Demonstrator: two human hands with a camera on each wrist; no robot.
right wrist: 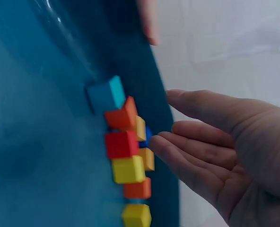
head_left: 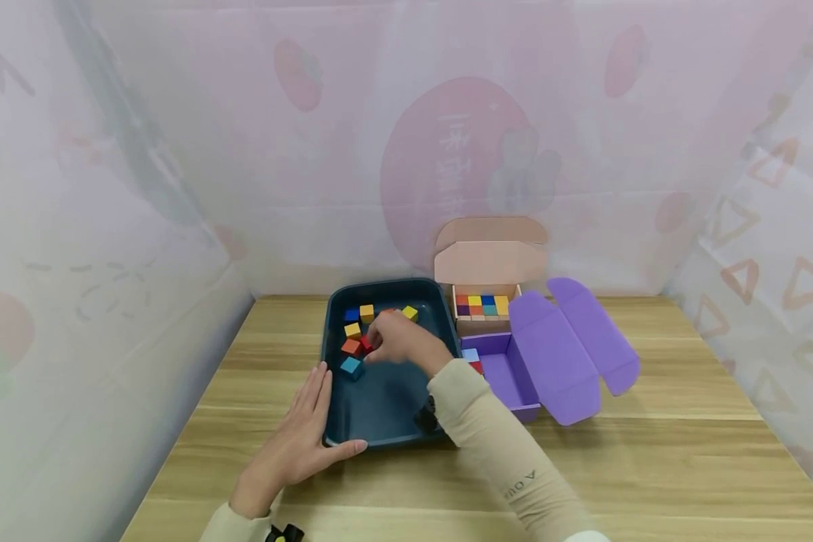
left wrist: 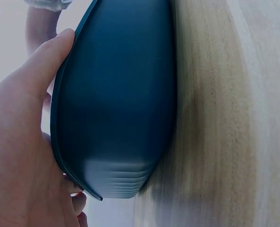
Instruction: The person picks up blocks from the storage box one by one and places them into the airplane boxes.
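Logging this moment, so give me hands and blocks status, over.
Left hand touching tray edge. Right hand empty, over tray. Blocks inside tray. No obstruction visible.

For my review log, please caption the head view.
Left hand against a dark tray, right hand over its colored blocks, open purple box alongside.

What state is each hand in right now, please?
Left hand: open, resting against the dark blue tray.
Right hand: open, holding nothing, over the tray near colored cubes.
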